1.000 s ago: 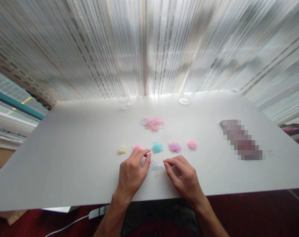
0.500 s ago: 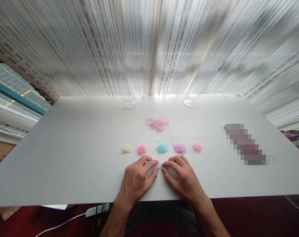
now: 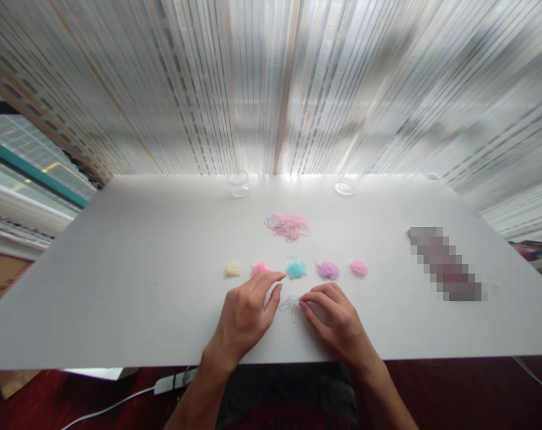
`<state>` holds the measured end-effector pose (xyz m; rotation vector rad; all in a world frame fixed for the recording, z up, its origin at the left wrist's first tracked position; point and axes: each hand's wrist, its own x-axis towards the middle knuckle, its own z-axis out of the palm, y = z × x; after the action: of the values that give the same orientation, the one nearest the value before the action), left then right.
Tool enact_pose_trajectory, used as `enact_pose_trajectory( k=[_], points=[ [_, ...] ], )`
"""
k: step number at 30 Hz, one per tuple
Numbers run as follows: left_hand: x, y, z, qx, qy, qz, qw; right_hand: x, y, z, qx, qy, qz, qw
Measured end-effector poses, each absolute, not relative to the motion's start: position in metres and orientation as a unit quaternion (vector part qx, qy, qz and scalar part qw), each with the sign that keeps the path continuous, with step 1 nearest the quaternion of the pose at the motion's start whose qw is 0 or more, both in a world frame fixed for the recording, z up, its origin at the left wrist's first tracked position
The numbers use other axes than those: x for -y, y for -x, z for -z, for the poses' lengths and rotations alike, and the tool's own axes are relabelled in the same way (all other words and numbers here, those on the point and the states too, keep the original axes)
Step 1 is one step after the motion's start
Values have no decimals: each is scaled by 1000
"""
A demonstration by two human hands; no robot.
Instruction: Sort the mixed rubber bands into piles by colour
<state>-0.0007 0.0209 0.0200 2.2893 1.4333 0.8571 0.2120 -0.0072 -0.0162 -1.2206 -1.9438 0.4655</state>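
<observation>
My left hand (image 3: 248, 307) is raised a little above the table, thumb and forefinger apart with nothing between them. Its fingertips are beside the pile of turquoise rubber bands (image 3: 296, 269) and partly cover a pile of bright pink bands (image 3: 259, 267). My right hand (image 3: 333, 310) pinches the end of a few thin, pale rubber bands (image 3: 289, 303), bluish and pinkish, which stick out to the left from its fingertips. Just below them a single whitish band (image 3: 294, 318) lies on the table.
Cream bands (image 3: 232, 270), purple bands (image 3: 327, 270) and pink bands (image 3: 358, 268) complete the row. Behind it lies a mixed heap (image 3: 287, 227). A clear cup (image 3: 238, 185) and a clear lid (image 3: 345, 188) stand at the back of the white table (image 3: 118, 269); a pixelated object (image 3: 445, 263) lies right.
My left hand has let go of the pale bands and moved up and left, its fingers opening. The right hand keeps its pinch in nearly the same place.
</observation>
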Motion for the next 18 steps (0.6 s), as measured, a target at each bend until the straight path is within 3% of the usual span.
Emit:
enact_pose_trajectory(
  k=[9, 18],
  points=[
    [-90, -24, -63, -529, -830, -64, 167, 7, -212, 17, 737, 492, -188, 423],
    [-87, -26, -55, -523, -828, -74, 187, 7, -212, 17, 734, 491, -186, 430]
  ],
)
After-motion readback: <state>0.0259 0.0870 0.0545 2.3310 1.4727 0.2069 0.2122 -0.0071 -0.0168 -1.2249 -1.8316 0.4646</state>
